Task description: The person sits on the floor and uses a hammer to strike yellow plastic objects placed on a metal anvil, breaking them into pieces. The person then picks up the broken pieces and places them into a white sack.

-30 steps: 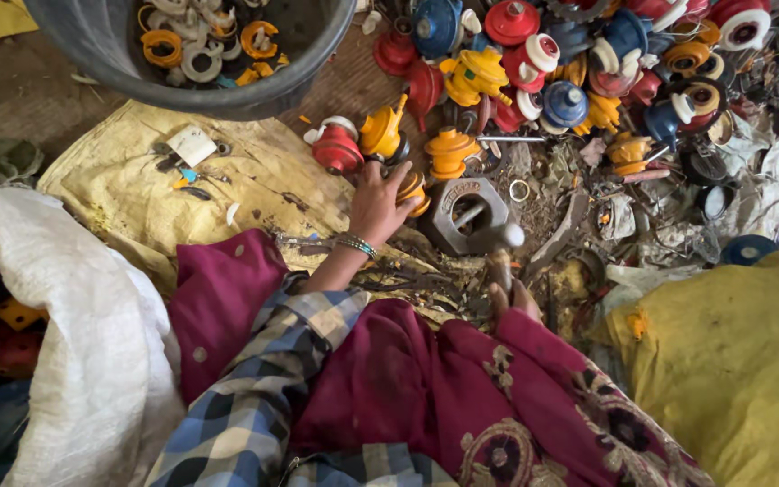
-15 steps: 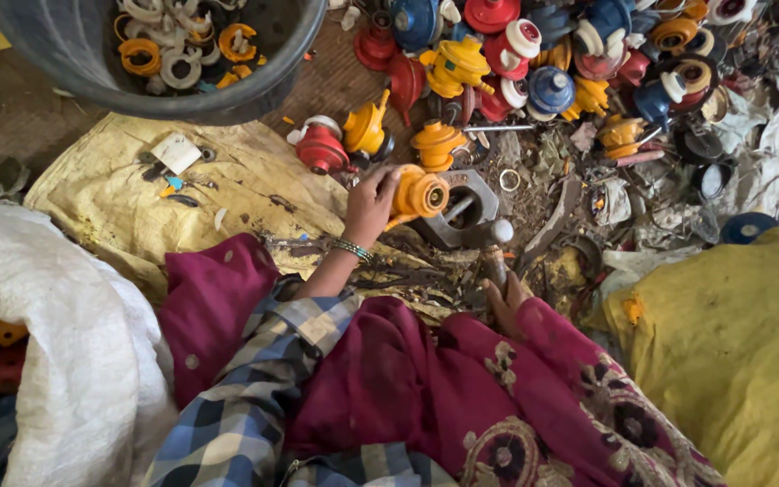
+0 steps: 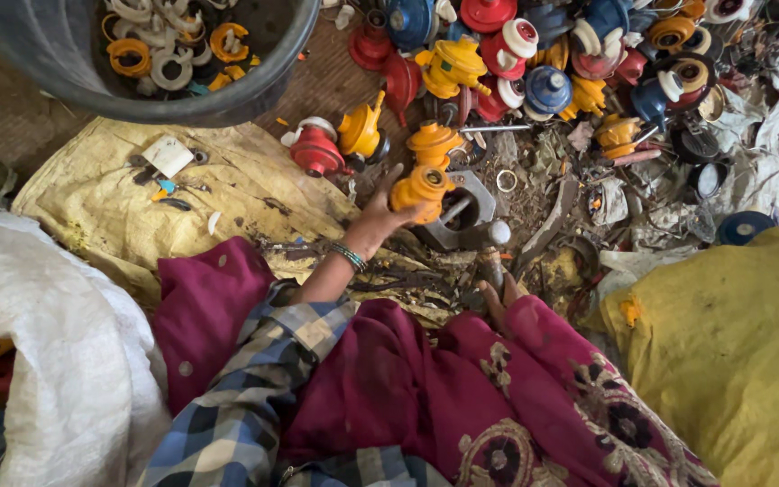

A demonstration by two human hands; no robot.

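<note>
Centrally, I see the left hand (image 3: 379,215) reaching forward from a plaid sleeve (image 3: 254,406), its fingers curled around an orange plastic fitting (image 3: 419,188) and pinching it by its near side. The fitting is squat and rounded, with a domed cap, a ribbed collar and a dull, dusty sheen; a thin metal stem juts from its far end. It sits just over a grey hexagonal metal block (image 3: 467,212) with a round bore, touching or nearly touching its rim; I cannot tell which. A beaded bracelet (image 3: 349,256) circles the wrist.

My right hand (image 3: 500,293) shows only as a few fingers emerging from maroon embroidered cloth (image 3: 516,388), wrapped about the handle of a hammer (image 3: 494,242) whose rounded steel head lies just beside the block; the grip looks closed on the handle.

Beyond the block lies a heap of similar moulded fittings (image 3: 534,63) in red, yellow, orange and blue, glossy where clean and grimed elsewhere, mixed with white caps. A second orange fitting (image 3: 435,144) and a red one (image 3: 316,151) lie near the hand. At upper left, a dark round tub (image 3: 74,63) holds white and orange rings. Crumpled yellow sacking (image 3: 137,216) covers the ground at left, a white woven sack (image 3: 56,361) bulges at lower left, and smooth yellow cloth (image 3: 732,361) fills the lower right.
</note>
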